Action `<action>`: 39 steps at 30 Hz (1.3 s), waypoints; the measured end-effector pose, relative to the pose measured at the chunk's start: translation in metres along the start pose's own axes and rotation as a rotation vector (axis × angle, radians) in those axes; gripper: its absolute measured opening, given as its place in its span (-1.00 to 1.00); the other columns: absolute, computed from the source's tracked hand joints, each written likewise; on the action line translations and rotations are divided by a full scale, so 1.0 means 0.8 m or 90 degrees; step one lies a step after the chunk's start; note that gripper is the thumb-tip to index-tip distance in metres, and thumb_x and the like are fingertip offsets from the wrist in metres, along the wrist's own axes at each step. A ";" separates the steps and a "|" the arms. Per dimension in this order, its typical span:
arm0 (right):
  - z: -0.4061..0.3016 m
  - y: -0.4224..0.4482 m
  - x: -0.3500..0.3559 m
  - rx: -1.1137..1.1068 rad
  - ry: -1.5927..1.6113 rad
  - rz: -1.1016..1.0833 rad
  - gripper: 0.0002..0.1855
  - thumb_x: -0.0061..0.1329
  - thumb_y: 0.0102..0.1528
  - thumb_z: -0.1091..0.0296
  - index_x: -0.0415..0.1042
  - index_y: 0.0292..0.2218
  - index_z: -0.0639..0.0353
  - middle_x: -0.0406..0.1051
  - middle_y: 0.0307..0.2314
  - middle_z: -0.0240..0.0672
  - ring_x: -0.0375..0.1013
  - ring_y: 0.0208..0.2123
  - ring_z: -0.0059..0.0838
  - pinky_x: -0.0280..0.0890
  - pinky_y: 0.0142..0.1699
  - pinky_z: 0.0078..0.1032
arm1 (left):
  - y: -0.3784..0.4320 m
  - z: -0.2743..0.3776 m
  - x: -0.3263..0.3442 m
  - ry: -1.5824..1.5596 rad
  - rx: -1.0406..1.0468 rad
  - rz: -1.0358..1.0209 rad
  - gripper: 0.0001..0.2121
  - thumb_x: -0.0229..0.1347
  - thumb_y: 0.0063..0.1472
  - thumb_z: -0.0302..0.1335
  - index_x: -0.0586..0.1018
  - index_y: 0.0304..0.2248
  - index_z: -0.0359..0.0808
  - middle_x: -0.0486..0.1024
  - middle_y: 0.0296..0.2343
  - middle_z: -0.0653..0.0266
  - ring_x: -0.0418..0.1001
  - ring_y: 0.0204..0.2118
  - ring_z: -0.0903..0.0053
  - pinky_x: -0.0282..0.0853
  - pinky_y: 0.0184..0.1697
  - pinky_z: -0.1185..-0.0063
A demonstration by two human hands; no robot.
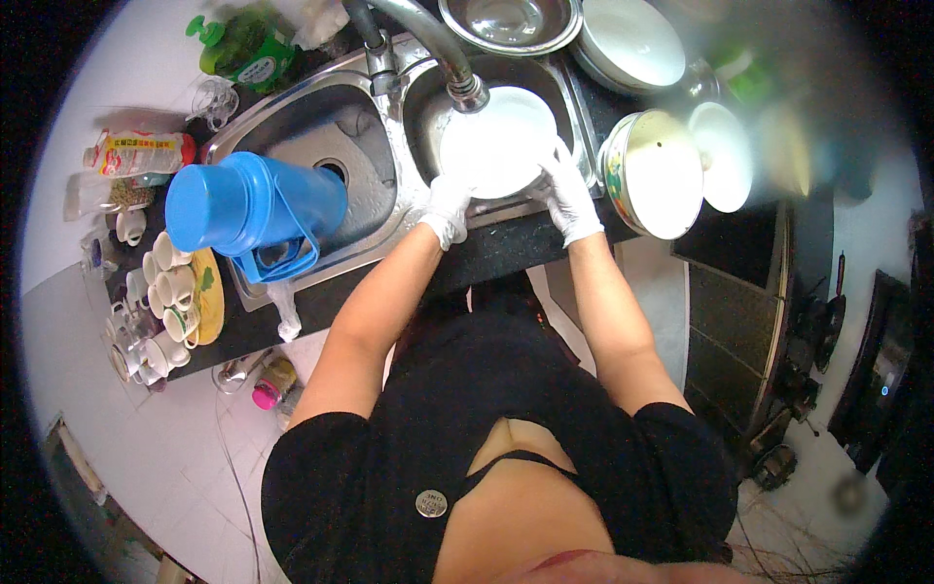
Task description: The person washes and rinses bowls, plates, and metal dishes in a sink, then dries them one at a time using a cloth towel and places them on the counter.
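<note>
A round white plate or shallow bowl [498, 142], overexposed so its shape is hard to judge, is held under the faucet spout [467, 91] over the right basin [421, 102] of a steel double sink. My left hand [447, 210], in a thin white glove, grips its near left edge. Similarly gloved, my right hand [568, 196] grips its near right edge. Any water flow cannot be made out. A blue plastic jug-shaped vessel with a handle [255, 212] lies tilted across the left basin [368, 197].
Steel and white bowls [633, 40] stand behind the sink at right, with an enamel bowl [662, 175] and a white dish [721, 157] nearer. At left are several cups [175, 285], a yellow tray [211, 299], a bottle [142, 153] and a green pump bottle [252, 55].
</note>
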State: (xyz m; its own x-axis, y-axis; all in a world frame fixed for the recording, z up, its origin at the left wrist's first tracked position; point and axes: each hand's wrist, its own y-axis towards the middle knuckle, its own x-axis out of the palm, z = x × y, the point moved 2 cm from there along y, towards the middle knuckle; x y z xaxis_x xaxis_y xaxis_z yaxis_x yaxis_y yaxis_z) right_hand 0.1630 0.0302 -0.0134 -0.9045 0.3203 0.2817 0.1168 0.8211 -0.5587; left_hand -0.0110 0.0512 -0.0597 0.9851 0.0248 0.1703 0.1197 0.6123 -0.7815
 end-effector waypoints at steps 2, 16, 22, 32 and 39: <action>-0.003 -0.008 0.002 0.005 0.032 0.006 -0.15 -0.02 -0.03 0.07 -0.18 0.15 0.06 -0.02 0.07 -0.20 -0.10 0.13 -0.17 -0.09 0.07 0.07 | -0.004 -0.003 0.001 -0.032 -0.036 -0.005 -0.77 -0.09 0.16 -0.45 0.38 -0.18 -0.31 0.46 -0.30 0.19 0.49 -0.38 0.39 0.42 -0.48 0.51; 0.012 -0.022 -0.012 0.126 0.200 0.097 -0.24 -0.05 -0.04 -0.10 -0.02 0.10 -0.02 0.03 0.04 -0.19 0.04 0.05 -0.16 0.04 0.02 -0.05 | -0.048 0.032 -0.001 0.095 -0.016 -0.161 -0.55 -0.15 0.20 -0.26 0.23 -0.10 -0.54 0.41 -0.27 -0.06 0.51 -0.51 0.33 0.47 -0.62 0.62; 0.005 -0.021 -0.010 0.044 0.146 0.053 -0.30 -0.02 -0.07 0.04 0.03 0.06 -0.09 0.04 0.01 -0.21 0.05 0.03 -0.20 0.01 0.02 -0.10 | -0.042 0.023 -0.002 0.002 -0.012 -0.185 -0.57 -0.10 0.19 -0.27 0.23 -0.05 -0.40 0.39 -0.23 0.00 0.50 -0.38 0.30 0.50 -0.48 0.51; -0.003 -0.027 0.022 -0.067 0.005 0.101 -0.35 0.02 -0.08 0.21 0.10 0.03 0.06 0.19 -0.12 -0.25 0.20 -0.11 -0.35 0.21 -0.11 -0.38 | -0.029 0.031 0.007 -0.159 0.035 -0.160 -0.63 -0.02 0.14 -0.35 0.29 -0.07 -0.30 0.41 -0.25 0.13 0.45 -0.29 0.25 0.47 -0.32 0.41; -0.061 -0.041 0.076 -0.524 -0.712 0.131 -0.44 0.14 -0.20 0.25 0.30 -0.15 0.28 0.33 -0.33 -0.16 0.34 -0.30 -0.33 0.25 -0.18 -0.46 | 0.040 -0.057 0.034 -0.395 -0.185 -0.320 -0.77 -0.10 0.19 -0.53 0.36 -0.15 -0.38 0.44 -0.31 0.11 0.45 -0.26 0.36 0.45 -0.32 0.52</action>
State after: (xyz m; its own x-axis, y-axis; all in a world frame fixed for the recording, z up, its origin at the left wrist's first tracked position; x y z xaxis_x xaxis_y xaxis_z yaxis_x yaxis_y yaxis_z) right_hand 0.1240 0.0460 0.0599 -0.6399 0.2466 -0.7278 0.1370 0.9685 0.2078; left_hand 0.0251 0.0351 -0.1077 0.5702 0.2852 0.7704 0.6355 0.4411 -0.6337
